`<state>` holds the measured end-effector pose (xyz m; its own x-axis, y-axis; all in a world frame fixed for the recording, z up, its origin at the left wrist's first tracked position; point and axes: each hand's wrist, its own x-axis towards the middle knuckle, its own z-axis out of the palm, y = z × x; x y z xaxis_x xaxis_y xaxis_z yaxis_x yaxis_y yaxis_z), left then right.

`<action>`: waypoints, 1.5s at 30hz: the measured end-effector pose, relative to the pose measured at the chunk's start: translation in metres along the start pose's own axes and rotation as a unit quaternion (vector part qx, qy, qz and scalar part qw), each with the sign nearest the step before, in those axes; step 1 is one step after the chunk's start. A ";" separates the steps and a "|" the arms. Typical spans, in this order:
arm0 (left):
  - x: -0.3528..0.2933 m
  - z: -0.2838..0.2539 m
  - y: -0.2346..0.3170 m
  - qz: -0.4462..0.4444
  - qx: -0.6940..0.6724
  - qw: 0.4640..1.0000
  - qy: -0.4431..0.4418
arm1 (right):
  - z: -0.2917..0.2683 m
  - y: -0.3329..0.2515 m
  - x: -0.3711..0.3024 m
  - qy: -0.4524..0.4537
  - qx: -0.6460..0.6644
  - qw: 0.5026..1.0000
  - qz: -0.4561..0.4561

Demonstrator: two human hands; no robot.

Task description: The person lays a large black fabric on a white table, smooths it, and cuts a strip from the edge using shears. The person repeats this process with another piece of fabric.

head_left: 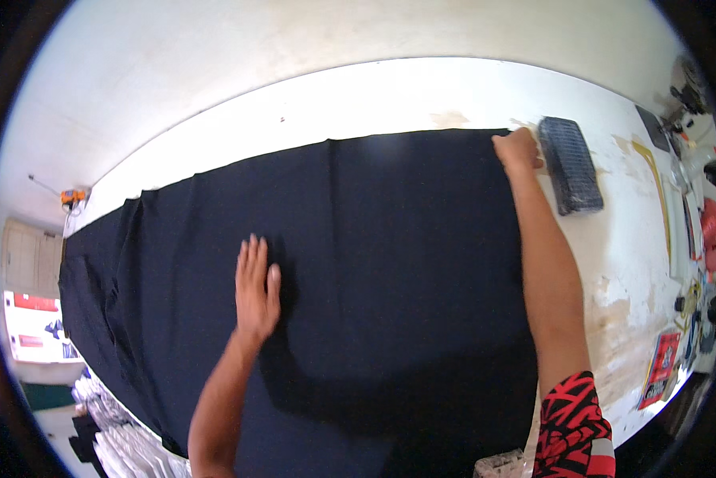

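1 large dark cloth (422, 263) laid across a white table (406, 92), covering most of it from the left end to right of centre; far edge roughly straight, white tabletop showing beyond. Left hand (256, 291) flat on the cloth, left of centre, palm down: 4 fingers straight, nearly together, pointing to the far side, thumb set a little apart on the right. Cloth lies directly beneath these fingers and runs out past them on every side. Right hand (520, 149) at the cloth's far right corner, fingers curled in; the corner sits just left of and against them. Cannot tell whether fabric is pinched between thumb and fingers, tips being partly hidden. Right forearm runs along the cloth's right edge, up from a red-and-black patterned sleeve (569, 422). 1 crease crosses the cloth from the far edge toward the near side, between the 2 hands; more ripples bunch at the left end. Just right of the right hand, 1 dark block in clear wrapping (571, 167), apart from the cloth. Farther right: a yellow curved strip (659, 183) and, nearer, a red packet (661, 370). Near left, beyond the table edge, white fabric (135, 450) in a heap.
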<state>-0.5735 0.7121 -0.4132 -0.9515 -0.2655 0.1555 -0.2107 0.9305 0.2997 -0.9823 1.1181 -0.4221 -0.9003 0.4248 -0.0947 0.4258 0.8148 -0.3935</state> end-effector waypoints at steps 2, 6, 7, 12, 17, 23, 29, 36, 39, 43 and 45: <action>0.066 0.009 -0.035 -0.029 0.045 0.998 -0.027 | -0.001 -0.006 0.002 -0.026 0.020 0.999 0.037; 0.158 0.030 -0.065 -0.042 0.106 0.992 -0.048 | 0.009 -0.002 -0.005 0.090 -0.021 0.991 -0.093; 0.168 0.037 -0.067 -0.046 0.095 0.994 -0.039 | 0.016 0.003 -0.007 0.151 -0.021 0.977 -0.150; 0.175 0.062 -0.072 -0.063 0.122 0.990 0.010 | 0.041 0.029 0.016 0.254 -0.111 0.936 -0.216; 0.182 0.048 -0.064 -0.093 0.136 0.985 -0.048 | 0.026 0.026 0.006 0.241 -0.078 0.938 -0.239; 0.107 0.054 0.034 0.044 0.085 0.994 0.054 | 0.007 0.054 -0.085 0.091 -0.100 0.808 -0.574; 0.049 0.063 0.074 0.041 0.042 0.998 -0.035 | -0.048 0.089 -0.102 0.043 -0.152 0.917 -0.367; -0.028 0.066 0.141 -0.021 0.085 0.995 -0.044 | -0.022 0.086 -0.285 -0.047 -0.059 0.848 -0.524; -0.051 0.062 0.150 -0.009 0.069 0.995 -0.068 | -0.017 0.125 -0.251 0.013 -0.084 0.896 -0.436; -0.048 0.059 0.143 -0.015 0.085 0.993 -0.078 | -0.049 0.195 -0.198 0.008 -0.135 0.935 -0.329; -0.045 0.060 0.147 -0.024 0.097 0.990 -0.103 | -0.067 0.211 -0.202 0.042 -0.149 0.937 -0.314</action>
<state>-0.5746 0.8758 -0.4326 -0.9608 -0.2719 -0.0547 -0.2765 0.9544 0.1122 -0.7043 1.2306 -0.4248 -0.9767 -0.1570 0.1464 -0.1689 0.9829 -0.0728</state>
